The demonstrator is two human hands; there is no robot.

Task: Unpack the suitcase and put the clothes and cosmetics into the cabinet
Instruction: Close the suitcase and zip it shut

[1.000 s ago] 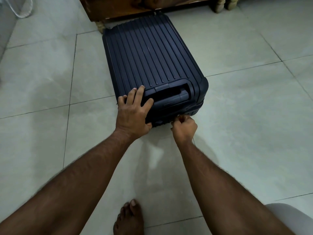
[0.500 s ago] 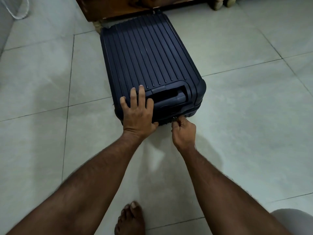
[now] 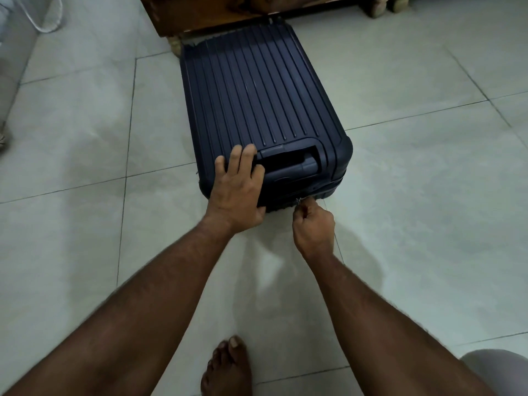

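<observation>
Right hand (image 3: pixel 314 228) pinched the zip pull (image 3: pixel 299 200) at the near end seam; beside it, left hand (image 3: pixel 237 187) pressed flat, steadying the closed navy suitcase (image 3: pixel 257 110) lying on the floor (image 3: pixel 85 138): rigid ribbed shell, probably heavy when packed, best held by its recessed handle (image 3: pixel 288 164).

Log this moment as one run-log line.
stage: unzipping | left hand: pressing closed dark blue ribbed hard-shell suitcase | right hand: pinching small metal zipper pull | unpacked: nothing

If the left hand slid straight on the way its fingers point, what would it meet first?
The left hand rests flat on the suitcase, fingers pointing up its ribbed lid. It would probably just ride along the lid, passing left of the recessed handle, and meet the wooden furniture beyond; depth there is unclear.
</observation>
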